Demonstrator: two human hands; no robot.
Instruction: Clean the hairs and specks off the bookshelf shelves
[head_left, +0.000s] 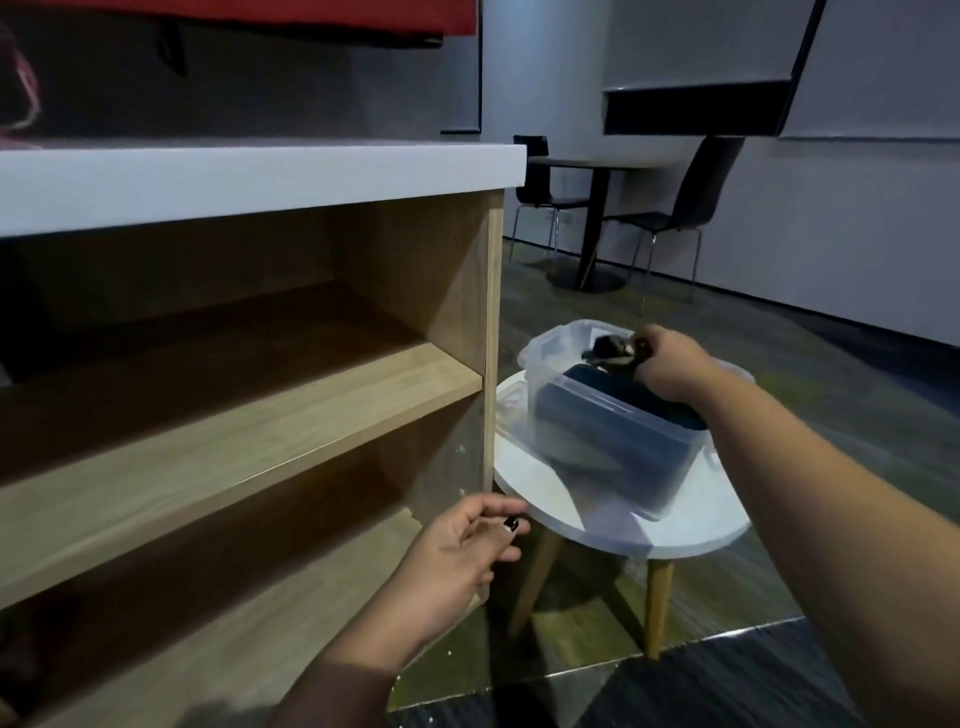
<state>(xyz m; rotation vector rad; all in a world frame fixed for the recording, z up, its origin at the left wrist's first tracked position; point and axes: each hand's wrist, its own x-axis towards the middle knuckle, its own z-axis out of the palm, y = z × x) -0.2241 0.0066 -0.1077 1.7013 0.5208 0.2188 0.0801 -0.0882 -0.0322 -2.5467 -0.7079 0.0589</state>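
A wooden bookshelf (260, 410) with a white top fills the left of the head view; its two visible shelves hold nothing. To its right, a clear plastic bin (613, 415) sits on a small round white table (691, 530). My right hand (670, 364) reaches into the bin and grips a dark, blurred object (613, 347) at its far rim. A dark blue item (597, 400) lies inside the bin. My left hand (462, 556) hovers near the bookshelf's lower right corner, fingers loosely curled, holding nothing.
A dark table (597, 166) with two black chairs (691, 208) stands farther back on the carpet. A red item (311, 15) hangs above the bookshelf's top. The small table's wooden legs (657, 608) stand close to the bookshelf's side panel (491, 364).
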